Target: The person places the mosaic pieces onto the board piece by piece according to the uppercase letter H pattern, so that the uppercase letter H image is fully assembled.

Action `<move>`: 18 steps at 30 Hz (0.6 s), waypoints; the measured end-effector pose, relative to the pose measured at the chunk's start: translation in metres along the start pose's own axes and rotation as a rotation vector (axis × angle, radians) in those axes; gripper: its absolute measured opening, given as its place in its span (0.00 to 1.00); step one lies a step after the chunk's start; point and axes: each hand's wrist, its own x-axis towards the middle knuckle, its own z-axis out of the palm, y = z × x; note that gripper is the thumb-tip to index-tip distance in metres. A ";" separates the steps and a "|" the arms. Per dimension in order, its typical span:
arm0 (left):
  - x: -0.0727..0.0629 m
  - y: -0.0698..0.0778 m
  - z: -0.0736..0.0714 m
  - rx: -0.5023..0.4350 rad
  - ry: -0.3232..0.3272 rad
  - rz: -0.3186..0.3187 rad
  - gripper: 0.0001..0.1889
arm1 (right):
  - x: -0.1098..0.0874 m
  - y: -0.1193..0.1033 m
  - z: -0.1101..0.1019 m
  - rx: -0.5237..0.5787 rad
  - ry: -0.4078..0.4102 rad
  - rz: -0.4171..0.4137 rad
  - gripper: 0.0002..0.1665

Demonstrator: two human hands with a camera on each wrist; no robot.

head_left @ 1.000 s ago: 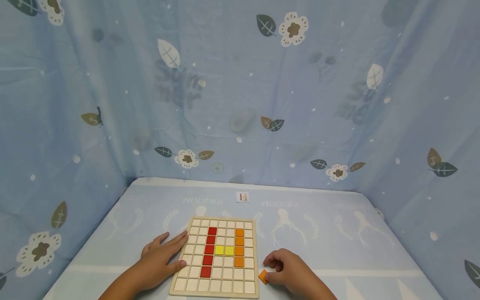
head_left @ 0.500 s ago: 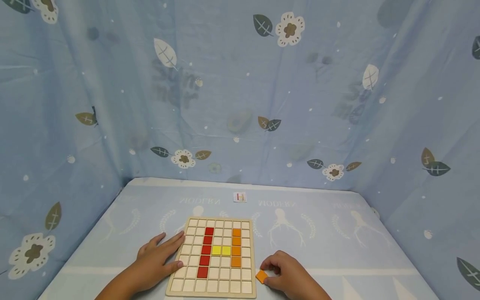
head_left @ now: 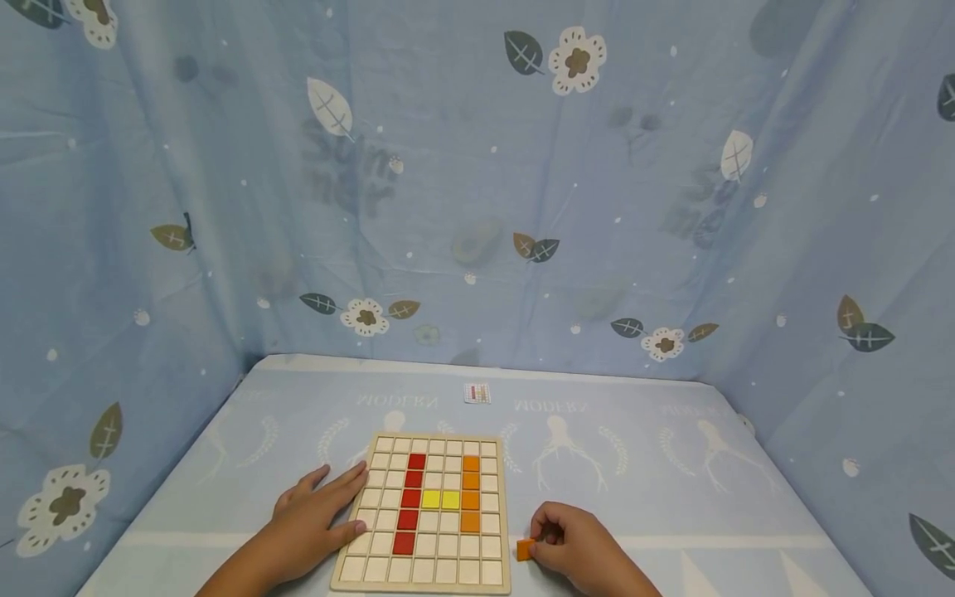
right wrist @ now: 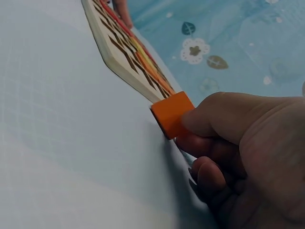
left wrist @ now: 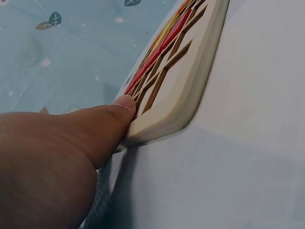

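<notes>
A wooden grid board [head_left: 425, 570] lies flat on the table, most of its squares pale. One column of red tiles [head_left: 409, 498], two yellow tiles [head_left: 440, 499] and a column of orange tiles [head_left: 470, 500] fill some squares. My left hand [head_left: 309, 524] rests at the board's left edge with fingers spread; in the left wrist view its thumb [left wrist: 107, 121] touches the rim. Just right of the board, my right hand [head_left: 578, 543] pinches a loose orange tile [right wrist: 172, 114] between thumb and finger. The tile is tilted up and apart from the grid squares.
A small printed card [head_left: 477, 393] with a coloured grid pattern lies farther back on the table [head_left: 671, 497]. Blue patterned curtains [head_left: 477, 182] enclose the table behind and at both sides.
The orange tile has turned in my right fingers, from lying flatter to standing more upright, and shifted slightly right. My left hand keeps its place on the board.
</notes>
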 end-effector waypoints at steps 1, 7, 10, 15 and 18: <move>0.000 0.000 0.001 0.005 0.001 -0.002 0.46 | -0.001 0.000 0.000 0.007 0.007 -0.001 0.08; 0.002 0.000 0.003 0.018 0.003 -0.008 0.47 | 0.000 -0.001 0.001 0.035 0.048 0.015 0.09; 0.004 0.000 0.003 0.024 0.001 -0.013 0.47 | 0.002 -0.004 0.002 0.053 0.078 0.014 0.08; 0.004 0.000 0.003 0.036 0.000 -0.026 0.49 | 0.007 -0.012 0.004 0.144 0.113 0.006 0.07; 0.004 0.001 0.004 0.020 -0.001 -0.028 0.48 | 0.010 -0.018 0.006 0.155 0.141 0.014 0.06</move>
